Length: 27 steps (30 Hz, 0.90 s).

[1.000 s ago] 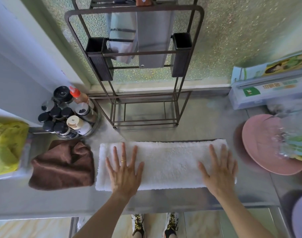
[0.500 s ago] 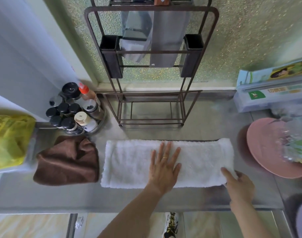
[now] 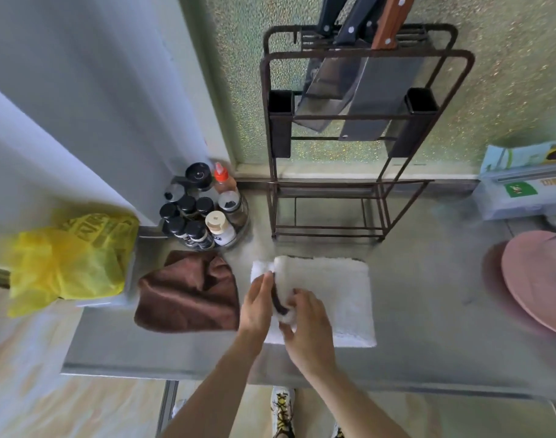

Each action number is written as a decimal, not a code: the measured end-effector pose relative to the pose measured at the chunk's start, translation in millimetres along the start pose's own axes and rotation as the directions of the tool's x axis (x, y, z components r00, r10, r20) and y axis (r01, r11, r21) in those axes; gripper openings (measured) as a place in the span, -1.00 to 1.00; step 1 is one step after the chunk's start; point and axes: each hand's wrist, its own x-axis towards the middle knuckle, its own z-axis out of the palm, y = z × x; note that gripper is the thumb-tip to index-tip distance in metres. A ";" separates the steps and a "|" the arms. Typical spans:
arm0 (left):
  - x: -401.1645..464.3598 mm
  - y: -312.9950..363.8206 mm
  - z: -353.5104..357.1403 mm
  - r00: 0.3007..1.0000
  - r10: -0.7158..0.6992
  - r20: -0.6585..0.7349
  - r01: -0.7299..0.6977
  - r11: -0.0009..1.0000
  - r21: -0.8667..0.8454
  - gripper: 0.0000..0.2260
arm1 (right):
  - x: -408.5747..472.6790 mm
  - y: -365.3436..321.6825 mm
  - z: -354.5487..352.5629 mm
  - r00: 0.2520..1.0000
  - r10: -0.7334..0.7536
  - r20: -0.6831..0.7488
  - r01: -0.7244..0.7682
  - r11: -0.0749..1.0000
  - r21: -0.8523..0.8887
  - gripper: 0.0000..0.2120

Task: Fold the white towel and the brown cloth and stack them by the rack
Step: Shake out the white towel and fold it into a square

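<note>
The white towel [image 3: 336, 295] lies on the steel counter [image 3: 428, 327] in front of the dark wire rack [image 3: 358, 197], doubled over to about half its earlier length. My right hand [image 3: 305, 327] holds the folded-over end at the towel's left side. My left hand [image 3: 257, 305] grips the same left edge just beside it. The brown cloth [image 3: 188, 292] lies rumpled on the counter to the left of the towel, touching neither hand.
A round tray of spice bottles [image 3: 204, 216] stands left of the rack. Cleavers [image 3: 365, 99] hang in the rack's top. A yellow plastic bag [image 3: 68, 257] sits far left, a pink plate [image 3: 538, 279] far right, boxes of wrap [image 3: 523, 188] behind it.
My right hand has carried the towel's right end over to the left, folding it in half. My left hand moved from the towel's middle to its left edge. The camera tilted up.
</note>
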 end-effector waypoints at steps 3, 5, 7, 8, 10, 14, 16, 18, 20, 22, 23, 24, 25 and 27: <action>13.4 -18.8 -18.7 1.000 0.002 -0.023 0.001 0.992 0.128 -0.61 | -10.6 8.0 27.0 0.987 -0.074 0.140 0.090 0.989 -0.116 -0.57; 14.2 -20.5 -24.5 0.998 0.059 -0.005 -0.057 0.989 0.135 -0.63 | -14.4 10.9 32.1 0.982 -0.086 0.169 0.113 0.982 -0.155 -0.52; 18.3 -19.4 -27.0 0.989 0.143 0.025 -0.145 0.978 0.151 -0.63 | -15.5 9.6 30.8 0.984 -0.100 0.148 0.124 0.979 -0.163 -0.52; 20.2 -17.8 -27.1 0.982 0.187 0.035 -0.191 0.969 0.158 -0.62 | -15.5 7.5 29.1 0.986 -0.106 0.126 0.125 0.979 -0.158 -0.53; 21.6 -13.1 -27.3 0.959 0.279 0.054 -0.284 0.943 0.175 -0.57 | -15.0 2.6 27.7 0.989 -0.123 0.086 0.135 0.979 -0.156 -0.58; 28.0 -15.8 -34.4 0.923 0.384 0.034 -0.381 0.898 0.221 -0.51 | -15.5 -0.9 37.3 0.981 -0.163 0.106 0.179 0.969 -0.169 -0.66; 31.8 -24.1 -40.5 0.932 0.362 0.003 -0.345 0.887 0.305 -0.56 | -17.2 0.8 44.6 0.968 -0.160 0.195 0.195 0.966 -0.172 -0.69; 32.6 -31.2 -44.1 0.928 0.373 -0.009 -0.336 0.847 0.411 -0.59 | -19.0 0.5 44.4 0.957 -0.149 0.250 0.195 0.966 -0.171 -0.73; 29.9 -32.5 -44.6 0.899 0.438 -0.003 -0.388 0.799 0.459 -0.57 | -20.1 1.1 34.7 0.971 -0.175 0.165 0.205 0.960 -0.190 -0.80; 27.5 -32.2 -43.6 0.829 0.558 -0.010 -0.459 0.693 0.556 -0.55 | -18.0 8.4 21.6 0.984 -0.178 -0.011 0.170 0.955 -0.244 -0.79; 27.1 -30.4 -42.4 0.769 0.639 0.003 -0.492 0.589 0.641 -0.55 | -14.5 14.6 14.2 0.984 -0.152 -0.094 0.122 0.955 -0.270 -0.74; 27.2 -27.8 -41.0 0.699 0.712 0.067 -0.530 0.452 0.717 -0.55 | -9.3 22.2 7.0 0.981 -0.120 -0.150 0.072 0.953 -0.294 -0.67; 27.4 -25.4 -38.3 0.634 0.749 0.192 -0.576 0.291 0.764 -0.55 | -2.5 31.0 0.7 0.982 -0.085 -0.166 0.027 0.946 -0.322 -0.58; 31.9 -29.3 -32.7 0.559 0.684 0.468 -0.642 -0.001 0.767 -0.52 | 10.8 52.2 -6.5 0.994 -0.005 -0.105 -0.037 0.917 -0.397 -0.44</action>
